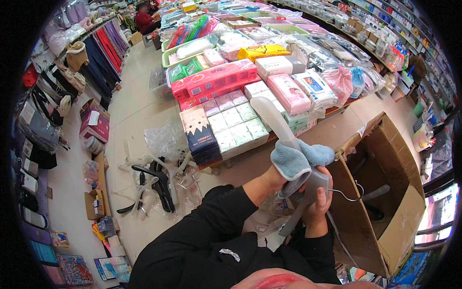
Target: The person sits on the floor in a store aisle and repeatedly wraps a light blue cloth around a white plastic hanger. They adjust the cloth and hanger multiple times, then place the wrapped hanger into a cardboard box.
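A translucent plastic clothes hanger [274,119] with a metal hook is held up in front of me. A blue-grey cloth [291,160] is wrapped around its middle, with my left hand [273,180] gripping the hanger through it. My right hand [319,202] holds the hanger's broad centre beside the hook, fingers curled around it. To the right of my hands stands an open cardboard box [343,191] with a few hangers inside. On the floor at the left lies a loose pile of black and clear hangers [158,184].
A long display table carries tissue packs [231,124], a red carton of tissues [216,81] and several baskets. Crumpled clear plastic [166,139] lies on the tiled floor. Trousers [95,59] hang along the left side. A person [145,20] sits at the far end.
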A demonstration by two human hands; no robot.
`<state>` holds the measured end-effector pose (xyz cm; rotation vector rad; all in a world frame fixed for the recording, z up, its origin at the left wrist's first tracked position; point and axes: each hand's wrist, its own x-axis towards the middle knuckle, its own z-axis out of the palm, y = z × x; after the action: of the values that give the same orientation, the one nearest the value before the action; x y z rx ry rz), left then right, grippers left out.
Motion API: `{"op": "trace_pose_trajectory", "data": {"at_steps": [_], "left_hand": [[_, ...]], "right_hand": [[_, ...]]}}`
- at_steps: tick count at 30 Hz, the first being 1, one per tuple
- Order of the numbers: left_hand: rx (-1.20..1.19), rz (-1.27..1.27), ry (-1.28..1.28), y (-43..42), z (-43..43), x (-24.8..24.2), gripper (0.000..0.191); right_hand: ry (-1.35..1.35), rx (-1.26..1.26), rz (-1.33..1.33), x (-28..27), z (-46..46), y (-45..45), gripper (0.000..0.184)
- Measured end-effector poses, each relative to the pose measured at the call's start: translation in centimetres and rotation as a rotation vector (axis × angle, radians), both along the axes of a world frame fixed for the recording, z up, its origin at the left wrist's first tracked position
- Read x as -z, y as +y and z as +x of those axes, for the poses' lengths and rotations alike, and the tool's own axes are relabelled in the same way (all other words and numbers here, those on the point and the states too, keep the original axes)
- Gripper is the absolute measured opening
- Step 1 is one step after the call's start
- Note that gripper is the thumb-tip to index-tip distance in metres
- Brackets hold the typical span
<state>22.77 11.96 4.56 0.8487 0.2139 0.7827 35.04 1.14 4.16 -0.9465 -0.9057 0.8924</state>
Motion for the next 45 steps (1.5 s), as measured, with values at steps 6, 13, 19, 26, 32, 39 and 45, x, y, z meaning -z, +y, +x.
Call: {"op": "trace_pose_trajectory", "data": {"at_steps": [6,13,19,26,32,39,45], "left_hand": [[-0.203,0.242,-0.001,-0.5,0.9,0.8,0.032],[-0.071,0.073,-0.017,-0.1,0.7,1.0,0.032],[-0.2,0.411,0.098,0.0,0.8,1.1,0.045],[-0.106,0.443,0.065,0.1,1.0,0.6,0.056],[-0.07,0.378,0.074,0.2,1.2,0.8,0.055],[-0.088,0.339,0.071,0.1,1.0,1.2,0.049],[-0.098,0.383,0.121,0.2,1.0,1.4,0.051]], "right_hand": [[0.033,-0.002,0.07,0.6,0.1,0.1,0.069],[-0.006,0.003,0.081,1.4,0.4,0.0,0.067],[-0.112,0.056,0.134,2.4,0.6,0.2,0.062],[-0.16,0.102,0.142,2.7,0.7,0.3,0.059],[-0.134,0.101,0.13,2.7,0.5,0.3,0.058],[-0.151,0.103,0.122,2.8,0.6,0.3,0.056],[-0.123,0.096,0.094,2.7,0.5,0.2,0.057]]}}
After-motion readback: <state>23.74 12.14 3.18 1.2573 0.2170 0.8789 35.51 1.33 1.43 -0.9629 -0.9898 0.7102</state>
